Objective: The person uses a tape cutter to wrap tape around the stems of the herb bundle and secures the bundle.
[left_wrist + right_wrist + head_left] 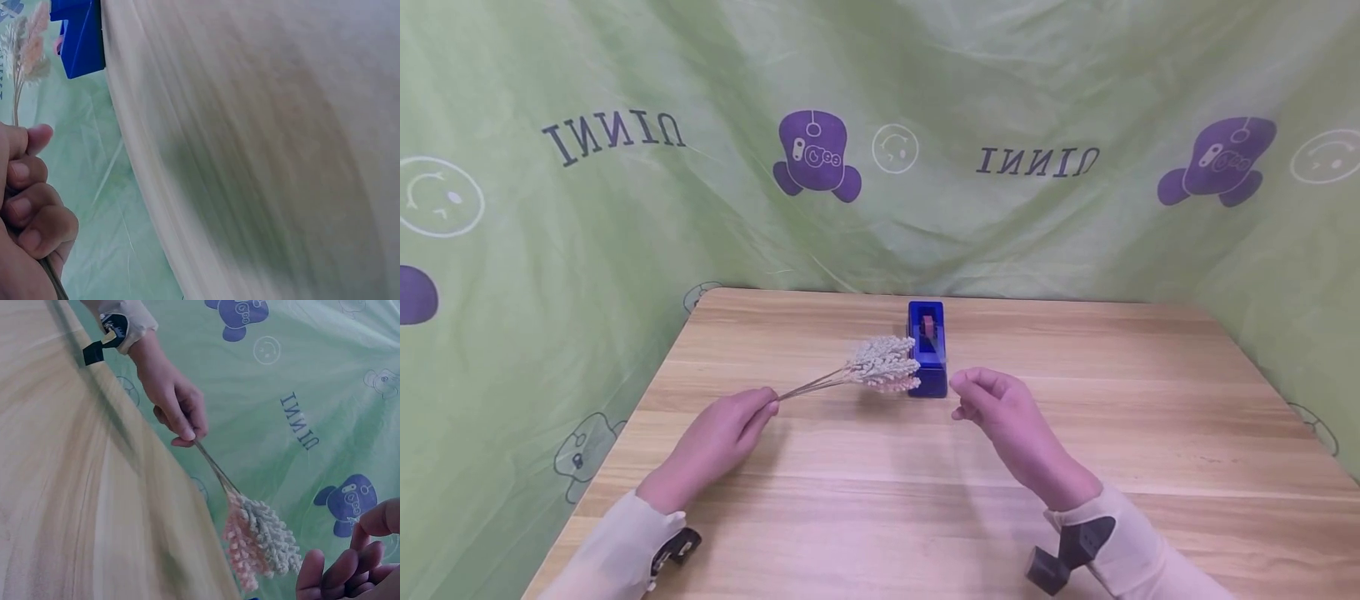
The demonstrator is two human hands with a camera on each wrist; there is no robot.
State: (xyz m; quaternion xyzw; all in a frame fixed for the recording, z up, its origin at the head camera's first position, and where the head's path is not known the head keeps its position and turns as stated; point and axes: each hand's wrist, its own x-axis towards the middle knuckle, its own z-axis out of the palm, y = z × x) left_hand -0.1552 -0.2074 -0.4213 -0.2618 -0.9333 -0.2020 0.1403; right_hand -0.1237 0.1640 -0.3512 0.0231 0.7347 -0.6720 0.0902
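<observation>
My left hand [722,433] grips thin stems of artificial flowers [880,364]. Their fluffy heads, greyish white and pink in the right wrist view, point right and overlap the left edge of a blue tape dispenser [928,382]. A pinkish roll [928,326] sits inside the dispenser. In the left wrist view the fingers [37,228] curl round the stems. Just right of the dispenser's near end is my right hand [1007,417], thumb and index fingertips close together, the other fingers bent. Whether anything thin lies between those fingertips, I cannot tell.
A wooden tabletop [880,500] lies under both hands, and the dispenser stands near its far edge. Green printed cloth [737,242] hangs behind the table and along its sides. Each wrist wears a small black camera [677,547].
</observation>
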